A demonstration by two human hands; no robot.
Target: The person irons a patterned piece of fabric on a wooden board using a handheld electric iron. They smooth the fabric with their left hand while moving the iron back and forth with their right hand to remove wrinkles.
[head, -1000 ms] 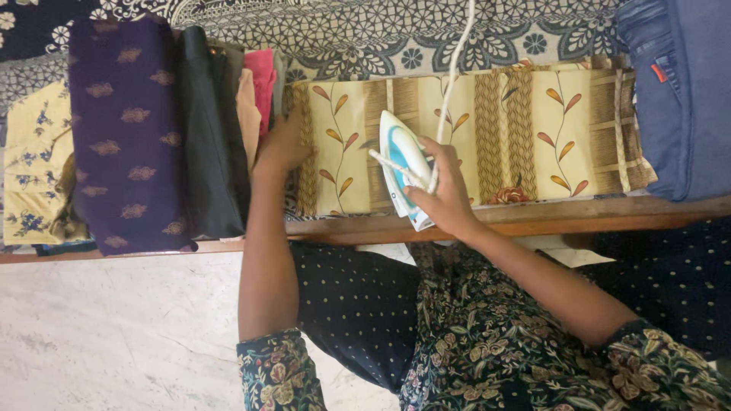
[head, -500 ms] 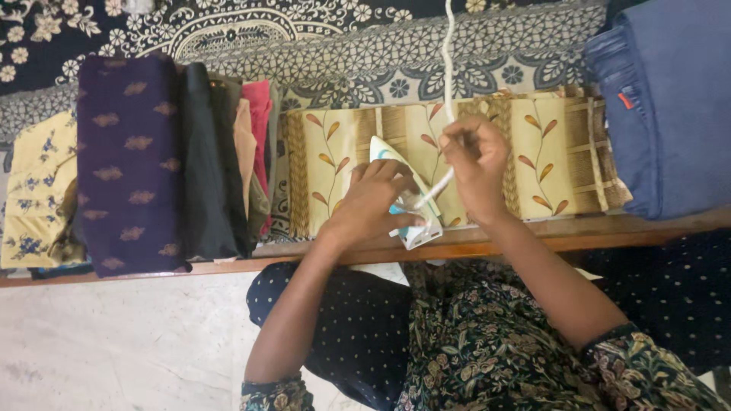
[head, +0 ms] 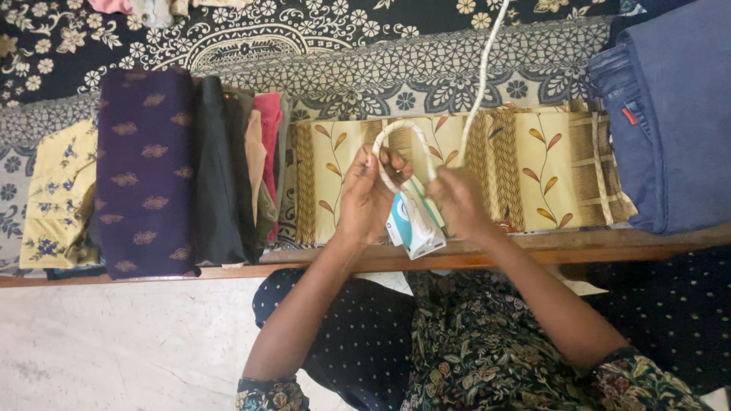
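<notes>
Left hand point(head: 364, 199) raised, fingers pinched; right hand point(head: 457, 199) curled, close beside

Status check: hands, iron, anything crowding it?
Left hand and right hand both on white cord, looped above iron. Iron on yellow leaf-print cloth. Folded clothes stack left, jeans right.
</notes>
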